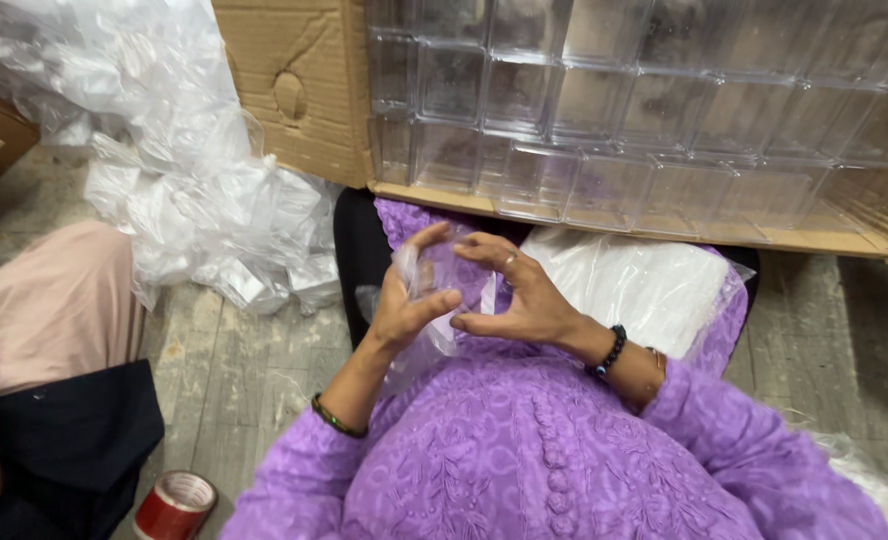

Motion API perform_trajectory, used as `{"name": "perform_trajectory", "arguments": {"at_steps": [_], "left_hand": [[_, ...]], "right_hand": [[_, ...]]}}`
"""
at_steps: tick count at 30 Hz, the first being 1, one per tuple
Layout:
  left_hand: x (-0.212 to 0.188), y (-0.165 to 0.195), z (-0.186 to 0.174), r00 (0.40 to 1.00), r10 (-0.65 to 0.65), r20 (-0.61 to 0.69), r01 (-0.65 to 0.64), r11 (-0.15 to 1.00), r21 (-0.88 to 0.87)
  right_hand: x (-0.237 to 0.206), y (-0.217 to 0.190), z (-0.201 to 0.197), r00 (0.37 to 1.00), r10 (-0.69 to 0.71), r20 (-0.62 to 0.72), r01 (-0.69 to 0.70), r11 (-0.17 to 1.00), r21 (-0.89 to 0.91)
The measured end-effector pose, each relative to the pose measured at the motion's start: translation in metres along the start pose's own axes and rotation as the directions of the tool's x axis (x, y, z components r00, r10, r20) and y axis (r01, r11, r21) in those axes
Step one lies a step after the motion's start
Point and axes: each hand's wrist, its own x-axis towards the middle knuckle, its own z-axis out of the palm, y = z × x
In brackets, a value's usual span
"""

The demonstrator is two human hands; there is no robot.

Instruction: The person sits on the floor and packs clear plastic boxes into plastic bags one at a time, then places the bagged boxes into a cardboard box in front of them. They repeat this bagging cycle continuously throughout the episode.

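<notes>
Pinching clear bag (434, 300) — fingers (442, 300) curled

The small bag (426, 290) between the hands is thin clear plastic film, crinkled and faintly glossy. The heap of bags (189, 180) on the floor is the same shiny, wrinkled film. The boxes (644, 120) in the carton are hard transparent plastic, smooth and reflective. The carton (299, 90) is matt brown corrugated cardboard with rough edges. The floor (234, 370) looks like worn, scuffed grey wood planks. The tunic (524, 460) is purple embroidered cloth, matt. The roll of tape (176, 505) is glossy red. The bracelet (612, 350) has dark polished beads.
</notes>
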Motion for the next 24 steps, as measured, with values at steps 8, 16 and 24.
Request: {"name": "perform_trajectory", "arguments": {"at_steps": [8,16,24], "left_hand": [[0.024,-0.053,-0.082,0.852,-0.309,-0.423,0.171,0.927,-0.333],[0.044,-0.067,-0.078,0.886,-0.359,-0.294,0.147,0.818,-0.556],[0.066,-0.022,-0.024,0.926,-0.153,-0.346,0.035,0.945,-0.326]], "right_hand": [[0.117,0.058,-0.010,0.946,-0.310,0.093,0.269,0.596,-0.756],[0.094,0.092,-0.041,0.946,-0.191,0.261,0.319,0.407,-0.856],[0.091,0.087,-0.034,0.954,-0.213,0.213,0.274,0.322,-0.906]]}}
